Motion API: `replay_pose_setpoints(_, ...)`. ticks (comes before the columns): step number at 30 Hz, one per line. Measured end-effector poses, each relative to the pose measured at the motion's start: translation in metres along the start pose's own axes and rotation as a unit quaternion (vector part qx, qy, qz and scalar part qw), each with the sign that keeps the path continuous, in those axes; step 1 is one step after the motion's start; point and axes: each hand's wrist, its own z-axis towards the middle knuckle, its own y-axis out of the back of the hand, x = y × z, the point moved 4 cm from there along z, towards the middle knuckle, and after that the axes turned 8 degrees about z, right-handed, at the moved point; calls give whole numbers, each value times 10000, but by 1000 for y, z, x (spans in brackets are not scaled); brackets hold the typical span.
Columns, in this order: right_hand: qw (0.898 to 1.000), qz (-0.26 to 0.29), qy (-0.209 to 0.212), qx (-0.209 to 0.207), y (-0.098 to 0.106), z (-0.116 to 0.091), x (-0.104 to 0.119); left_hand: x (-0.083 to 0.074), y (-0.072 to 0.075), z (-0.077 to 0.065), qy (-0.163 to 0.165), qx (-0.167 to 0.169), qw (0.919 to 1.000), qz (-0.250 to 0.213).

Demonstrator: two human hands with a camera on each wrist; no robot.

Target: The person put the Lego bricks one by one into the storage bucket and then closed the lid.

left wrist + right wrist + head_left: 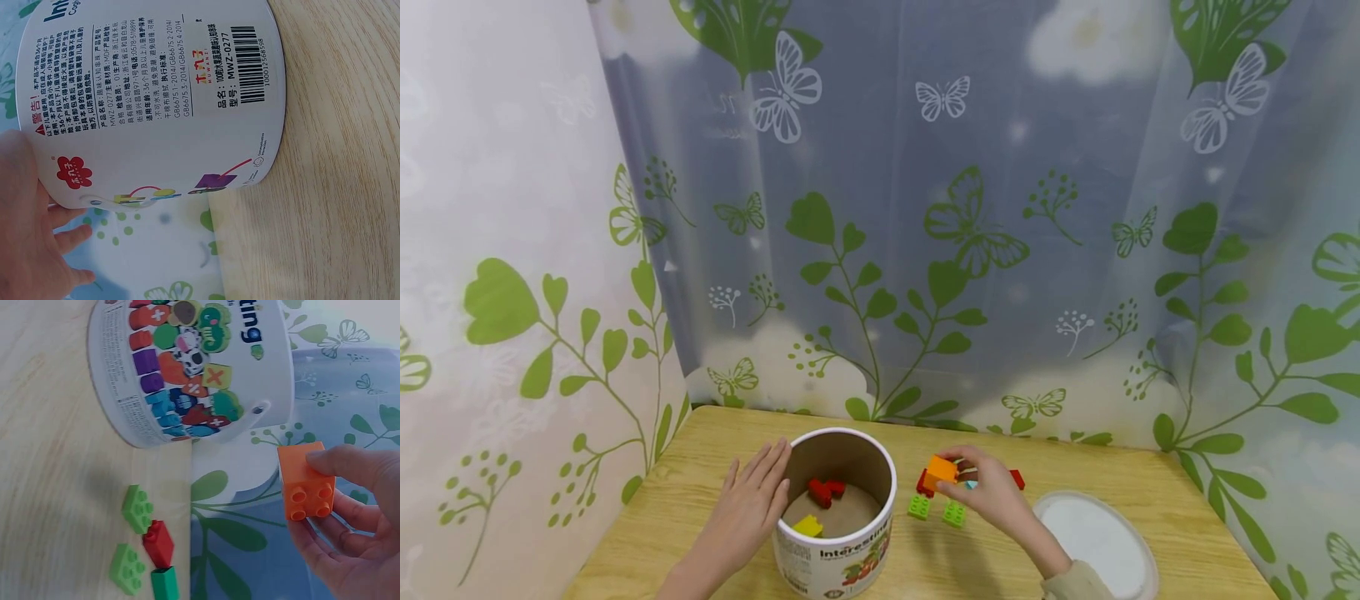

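My right hand (996, 492) pinches an orange toy brick (306, 481) between thumb and fingers, above the table to the right of a white bucket (793, 562). In the right wrist view its studs face the camera. The left hand (747, 504) rests against the bucket's left rim with straight fingers. Inside the bucket lie red bricks (822, 492) and a yellow brick (808, 526). Below my right hand, two light green bricks (954, 513) lie on the table. A red brick (158, 544) and a darker green brick (165, 583) lie beside them.
A round white lid (1097, 542) lies on the wooden table (662, 508) by my right forearm. Another red piece (1017, 479) shows past the right hand. Behind the table's far edge hangs a printed curtain (880, 250) with leaves and butterflies.
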Motion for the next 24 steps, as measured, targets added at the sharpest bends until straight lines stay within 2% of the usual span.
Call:
replay_pose_setpoints(10, 9994, -65, 278, -186, -5, 21, 25, 0, -1, 1, 53, 36, 10000, -62)
replay_pose_setpoints(17, 9987, 73, 501, -97, -21, 38, 45, 2, -3, 1, 68, 128, 9999, -44)
replay_pose_setpoints(24, 9962, 248, 831, 79, -41, 52, 61, 1, -2, 0, 42, 85, 10000, 27)
